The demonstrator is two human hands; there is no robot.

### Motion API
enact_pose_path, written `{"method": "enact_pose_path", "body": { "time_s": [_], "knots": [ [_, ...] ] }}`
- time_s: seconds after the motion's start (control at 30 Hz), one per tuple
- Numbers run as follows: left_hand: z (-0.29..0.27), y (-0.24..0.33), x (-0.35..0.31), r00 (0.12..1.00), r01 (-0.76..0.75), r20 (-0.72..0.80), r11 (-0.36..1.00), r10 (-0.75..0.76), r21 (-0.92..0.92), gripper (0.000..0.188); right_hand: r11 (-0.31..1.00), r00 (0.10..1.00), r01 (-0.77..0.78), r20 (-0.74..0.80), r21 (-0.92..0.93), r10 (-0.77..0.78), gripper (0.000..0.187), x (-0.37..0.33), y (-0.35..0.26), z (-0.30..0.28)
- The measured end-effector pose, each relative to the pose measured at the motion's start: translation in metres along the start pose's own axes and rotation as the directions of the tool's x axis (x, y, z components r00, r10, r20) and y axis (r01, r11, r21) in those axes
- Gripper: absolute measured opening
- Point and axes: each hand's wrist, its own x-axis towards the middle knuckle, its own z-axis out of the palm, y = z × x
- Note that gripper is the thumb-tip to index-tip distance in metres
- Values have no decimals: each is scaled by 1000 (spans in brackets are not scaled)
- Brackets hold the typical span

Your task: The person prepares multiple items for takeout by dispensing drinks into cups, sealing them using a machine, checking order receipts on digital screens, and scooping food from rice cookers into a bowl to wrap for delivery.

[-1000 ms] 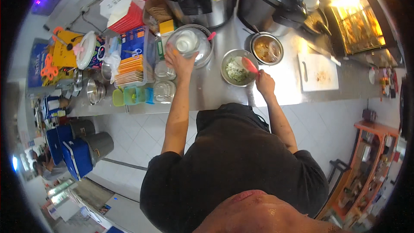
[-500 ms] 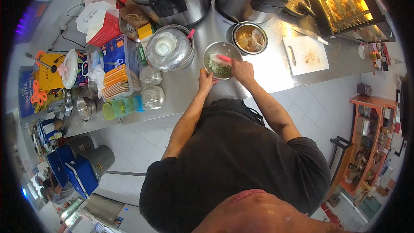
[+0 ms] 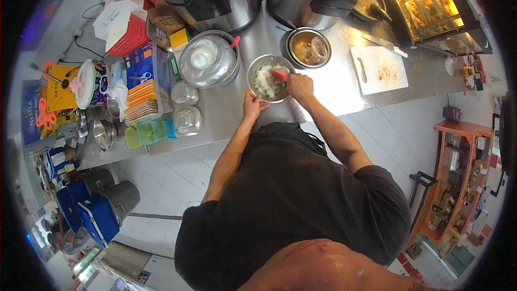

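Note:
A steel mixing bowl stands on the counter in front of me, holding a white, clumpy, rice-like food with some green in it. Fingers of my left hand grip the near left rim of the bowl. My right hand is closed around the handle of a red rice paddle, whose blade is down in the white food. The handle is mostly hidden by my fingers. Just beyond the bowl, to the right, is a round metal pot with orange-brown contents and a clear plastic piece.
Two large steel cookers line the back. A lidded pot stands left of the bowl, near clear plastic containers and a bin of envelopes. On the right lie a white cutting board and a knife, near a lit food warmer.
The bowl has shifted slightly left with both hands. The paddle has moved through the food, and more white and less green now shows.

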Motion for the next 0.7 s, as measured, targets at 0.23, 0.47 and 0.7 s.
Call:
{"method": "enact_pose_path", "body": {
  "time_s": [0.23, 0.47, 0.7],
  "knots": [
    [5, 28, 0, 991, 26, 132, 999, -29, 28, 19, 992, 991, 128, -26, -2, -128, 17, 5, -34, 5],
    [6, 35, 2, 996, -1, 85, 999, -2, 38, 21, 988, 986, 152, 68, -9, -151, 19, -31, -22, 4],
    [0, 19, -15, 997, -16, 80, 999, 18, -37, 20, 999, 987, -28, -157, -30, 23, 22, -2, 4, -15]
  ]
}}
